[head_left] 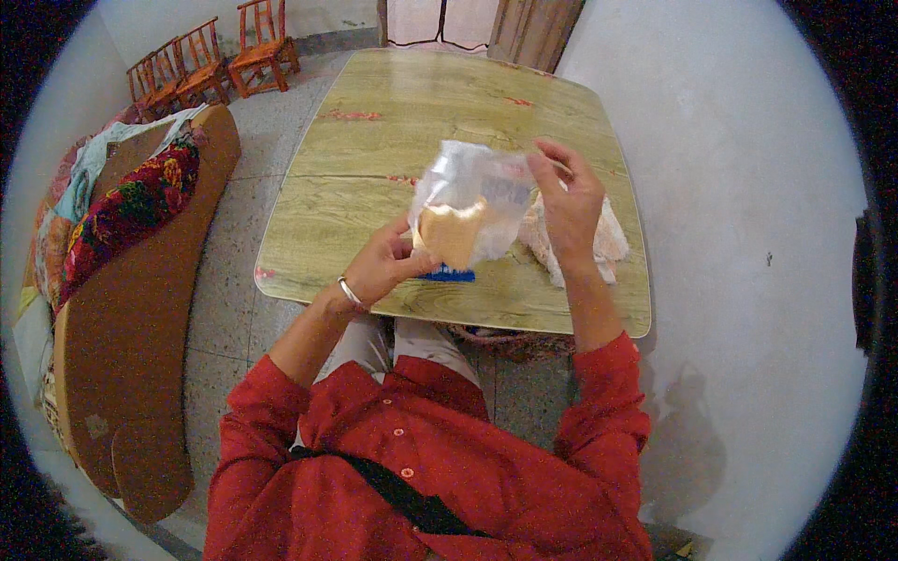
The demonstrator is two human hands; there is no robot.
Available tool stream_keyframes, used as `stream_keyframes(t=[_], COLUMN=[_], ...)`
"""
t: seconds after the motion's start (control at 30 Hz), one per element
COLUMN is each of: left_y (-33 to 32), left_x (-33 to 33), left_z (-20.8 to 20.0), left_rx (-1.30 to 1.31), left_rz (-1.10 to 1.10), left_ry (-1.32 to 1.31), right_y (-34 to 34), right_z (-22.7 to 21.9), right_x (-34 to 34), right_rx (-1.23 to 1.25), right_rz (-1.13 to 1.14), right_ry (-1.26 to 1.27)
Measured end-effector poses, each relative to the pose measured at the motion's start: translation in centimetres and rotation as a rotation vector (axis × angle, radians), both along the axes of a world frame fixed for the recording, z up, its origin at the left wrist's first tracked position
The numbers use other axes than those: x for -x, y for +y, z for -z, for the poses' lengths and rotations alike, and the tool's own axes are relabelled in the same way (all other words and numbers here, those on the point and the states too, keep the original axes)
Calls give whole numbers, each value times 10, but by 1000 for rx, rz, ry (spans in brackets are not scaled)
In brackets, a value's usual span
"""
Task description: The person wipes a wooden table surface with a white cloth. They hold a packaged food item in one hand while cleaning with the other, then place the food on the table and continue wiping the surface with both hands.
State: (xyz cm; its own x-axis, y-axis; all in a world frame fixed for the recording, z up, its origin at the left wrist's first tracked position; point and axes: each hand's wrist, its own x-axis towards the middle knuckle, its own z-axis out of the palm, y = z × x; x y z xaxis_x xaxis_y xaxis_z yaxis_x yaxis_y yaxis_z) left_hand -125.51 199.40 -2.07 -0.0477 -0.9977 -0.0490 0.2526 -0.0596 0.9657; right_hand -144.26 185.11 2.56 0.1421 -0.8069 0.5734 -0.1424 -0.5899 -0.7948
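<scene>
Orange-brown wooden chairs (263, 52) set at far left; brown sofa (131, 346) draped with red floral cloth (140, 201); wooden door (531, 33) seen beyond bench (393, 103).

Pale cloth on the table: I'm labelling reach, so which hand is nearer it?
Right: the right hand overlaps the pale cloth in view; the left hand is well to its left.

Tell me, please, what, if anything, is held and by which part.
The left hand holds a plastic bag by its lower left side; the right hand is at its upper right edge, grip unclear.
</scene>
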Motion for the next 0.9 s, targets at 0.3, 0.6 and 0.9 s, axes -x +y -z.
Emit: stream_keyframes(t=[0.3,0.6,0.9], left_y=[-21,-20,-36], left_x=[13,11,-5], left_z=[14,1,15], left_rx=[178,7,170], left_rz=[-344,-464,-570], left_ry=[303,441,91], right_y=[65,66,57], right_z=[76,74,65], right_x=[-22,-34,-30], right_rx=[-700,-781,-745], right_rz=[-505,-534,-494], right_ry=[-158,-514,-512])
